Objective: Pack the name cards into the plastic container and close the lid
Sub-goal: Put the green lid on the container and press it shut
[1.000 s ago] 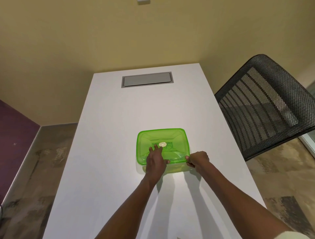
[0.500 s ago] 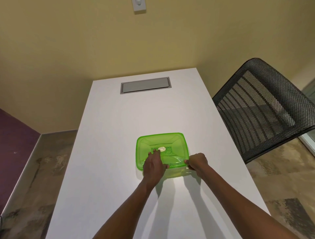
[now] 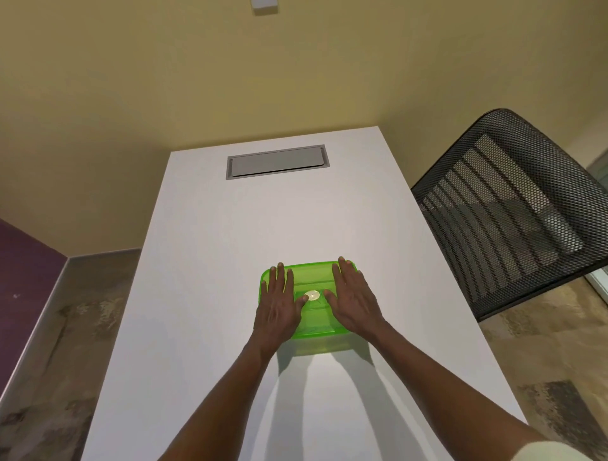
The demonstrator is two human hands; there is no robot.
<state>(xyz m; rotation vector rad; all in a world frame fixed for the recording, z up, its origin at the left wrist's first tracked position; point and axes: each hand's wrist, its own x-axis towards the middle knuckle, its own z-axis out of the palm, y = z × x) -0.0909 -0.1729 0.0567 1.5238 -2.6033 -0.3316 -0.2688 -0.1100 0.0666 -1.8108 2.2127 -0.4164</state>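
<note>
Green plastic container (image 3: 316,345) w/ lid (image 3: 311,276) on table (image 3: 230,263): light, thin, prob. flexes. Both hands, left (image 3: 279,309), right (image 3: 353,301), flat, fingers spread, pressing lid; push near rim.

You are looking down a long white tabletop (image 3: 230,263) that runs away from you to a yellow wall (image 3: 164,82), with a grey rectangular hatch (image 3: 277,161) set flush into its far end. To your right, a black mesh chair (image 3: 513,210) stands just beside the tabletop's edge, its backrest tilted. A small white wall plate (image 3: 263,3) shows at the top edge of your view, a purple wall panel (image 3: 23,263) on the left, and mottled brown floor (image 3: 65,322) on both sides.
</note>
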